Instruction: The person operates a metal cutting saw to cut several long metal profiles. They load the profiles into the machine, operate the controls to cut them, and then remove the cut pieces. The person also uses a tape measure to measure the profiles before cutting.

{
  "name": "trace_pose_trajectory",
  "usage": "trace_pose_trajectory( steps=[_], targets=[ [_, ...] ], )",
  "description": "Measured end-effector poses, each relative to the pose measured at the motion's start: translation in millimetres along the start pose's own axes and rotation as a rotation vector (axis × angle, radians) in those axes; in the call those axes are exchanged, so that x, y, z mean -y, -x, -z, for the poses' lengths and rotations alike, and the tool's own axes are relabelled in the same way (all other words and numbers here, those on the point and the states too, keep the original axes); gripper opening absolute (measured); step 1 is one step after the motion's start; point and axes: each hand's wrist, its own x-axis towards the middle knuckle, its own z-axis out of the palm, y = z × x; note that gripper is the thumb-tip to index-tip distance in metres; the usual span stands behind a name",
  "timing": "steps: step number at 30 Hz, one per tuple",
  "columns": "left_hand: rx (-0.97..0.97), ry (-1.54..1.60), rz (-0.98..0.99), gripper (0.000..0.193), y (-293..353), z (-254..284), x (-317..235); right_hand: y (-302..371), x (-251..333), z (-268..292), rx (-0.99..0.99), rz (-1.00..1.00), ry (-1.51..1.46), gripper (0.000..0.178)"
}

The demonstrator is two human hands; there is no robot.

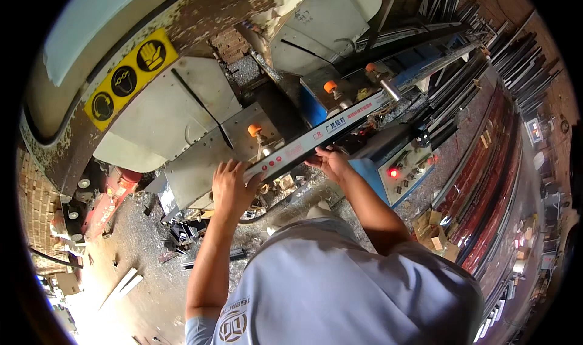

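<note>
A long straight metal profile [316,135], covered in printed white film, runs diagonally from near left to far right across the bed of a saw-like machine [200,169]. My left hand [231,184] grips its near end, thumb on the close side and fingers on the far side. Farther along, my right hand [329,163] holds the profile's close edge, with fingertips partly hidden beneath it. Clamps with orange knobs [254,130] stand just beyond the profile, the nearest close to my left hand.
To the right of my right hand is a control panel [407,175] with a lit red lamp. Pale guard plates [164,105] rise behind the bed. Long dark red profiles [486,193] lie stacked at right. Offcuts [182,231] and metal shavings litter the floor below.
</note>
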Motion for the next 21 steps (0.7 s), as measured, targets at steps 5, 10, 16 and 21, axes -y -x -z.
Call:
trace_pose_trajectory(
  steps=[5,10,16,21],
  targets=[
    [-0.083,0.003,0.031,0.028,4,-26,-18,-29,-4,31,0.099,0.064,0.070,0.022],
    [-0.175,-0.125,0.015,0.026,3,-54,-28,-33,2,59,0.036,-0.004,0.389,0.026],
    [-0.244,-0.200,0.073,0.023,20,-81,-35,77,74,91,0.086,0.266,1.202,0.020],
    [-0.372,-0.246,0.144,0.025,19,-97,-32,84,174,211,-0.905,0.910,1.540,0.039]
  ],
)
